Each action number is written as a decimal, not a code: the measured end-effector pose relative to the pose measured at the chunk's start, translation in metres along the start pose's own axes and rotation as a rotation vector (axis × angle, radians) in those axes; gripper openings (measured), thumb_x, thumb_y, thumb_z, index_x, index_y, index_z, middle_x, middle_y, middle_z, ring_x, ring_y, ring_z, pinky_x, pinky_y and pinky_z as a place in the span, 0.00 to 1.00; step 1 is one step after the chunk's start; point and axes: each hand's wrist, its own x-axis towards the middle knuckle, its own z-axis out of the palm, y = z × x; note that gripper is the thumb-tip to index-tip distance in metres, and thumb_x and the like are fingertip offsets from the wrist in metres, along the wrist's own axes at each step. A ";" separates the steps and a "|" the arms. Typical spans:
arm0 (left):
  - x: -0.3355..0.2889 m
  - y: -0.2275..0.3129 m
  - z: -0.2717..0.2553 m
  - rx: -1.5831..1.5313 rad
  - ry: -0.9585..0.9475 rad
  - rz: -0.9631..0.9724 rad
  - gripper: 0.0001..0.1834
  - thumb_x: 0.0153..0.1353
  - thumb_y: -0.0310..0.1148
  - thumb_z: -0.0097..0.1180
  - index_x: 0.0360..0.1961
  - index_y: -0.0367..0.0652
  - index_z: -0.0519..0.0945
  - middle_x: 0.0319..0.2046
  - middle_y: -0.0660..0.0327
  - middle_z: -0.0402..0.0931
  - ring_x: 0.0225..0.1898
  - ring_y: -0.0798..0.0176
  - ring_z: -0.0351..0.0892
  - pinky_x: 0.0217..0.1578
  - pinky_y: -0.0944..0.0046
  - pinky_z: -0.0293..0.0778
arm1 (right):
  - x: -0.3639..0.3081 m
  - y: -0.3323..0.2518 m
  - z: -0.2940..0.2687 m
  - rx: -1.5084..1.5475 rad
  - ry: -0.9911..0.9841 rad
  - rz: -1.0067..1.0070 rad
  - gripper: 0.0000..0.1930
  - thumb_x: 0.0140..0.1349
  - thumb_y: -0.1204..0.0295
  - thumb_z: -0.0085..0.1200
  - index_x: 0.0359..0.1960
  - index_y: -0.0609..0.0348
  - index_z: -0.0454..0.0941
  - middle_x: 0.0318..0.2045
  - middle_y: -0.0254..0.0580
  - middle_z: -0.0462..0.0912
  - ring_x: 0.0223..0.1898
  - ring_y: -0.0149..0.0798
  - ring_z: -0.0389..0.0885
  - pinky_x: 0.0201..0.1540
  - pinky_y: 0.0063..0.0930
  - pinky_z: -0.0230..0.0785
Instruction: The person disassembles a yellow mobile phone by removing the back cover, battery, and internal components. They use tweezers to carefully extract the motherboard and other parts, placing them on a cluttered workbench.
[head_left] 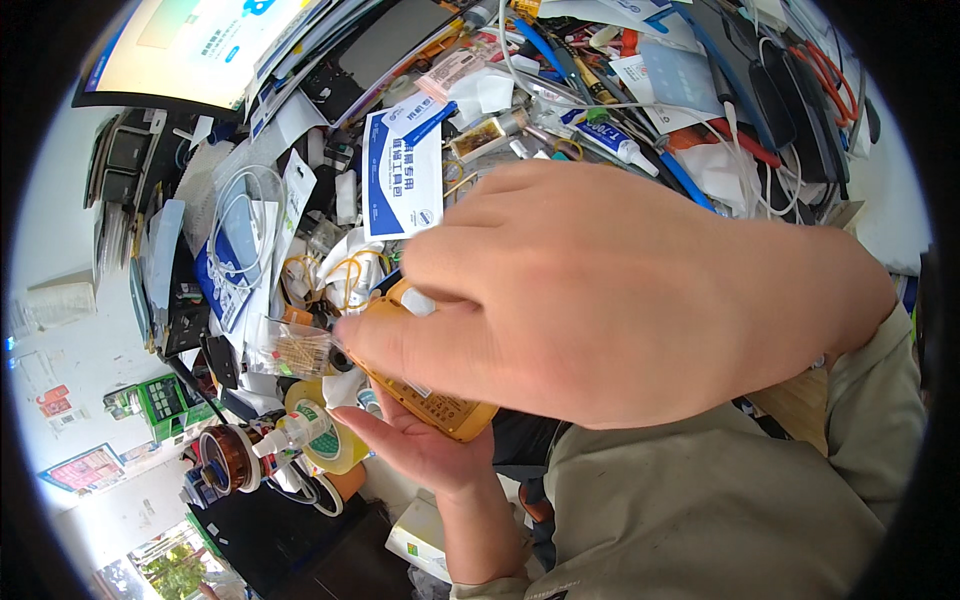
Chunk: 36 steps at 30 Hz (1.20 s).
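Observation:
A yellow, flat, phone-like device (pixel 450 412) with rounded corners and dark print on its face lies tilted in my left hand (pixel 448 463), which grips it from below. The left thumb sticks out beside its lower edge. My right hand (pixel 600 290) hangs over the device, close to the camera, and covers its upper part. Its fingers are curled in and the thumb stretches along the device. A small white piece (pixel 418 301) shows between the right thumb and fingers. What that hand grips is mostly hidden.
Tools, cables and papers crowd the bench, with a white-and-blue packet (pixel 402 180) behind my hands. A glue tube (pixel 615 138) lies farther back. Left are a bag of thin sticks (pixel 293 350), yellow tape roll (pixel 345 450), clear bottle (pixel 288 436) and lit screen (pixel 190 50).

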 end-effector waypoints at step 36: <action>0.001 -0.001 0.012 -0.074 0.100 0.012 0.40 0.75 0.67 0.31 0.60 0.42 0.77 0.44 0.60 0.85 0.46 0.61 0.86 0.47 0.57 0.83 | 0.002 0.003 0.002 -0.092 0.010 -0.039 0.17 0.59 0.69 0.58 0.50 0.58 0.79 0.23 0.36 0.75 0.22 0.41 0.78 0.20 0.32 0.68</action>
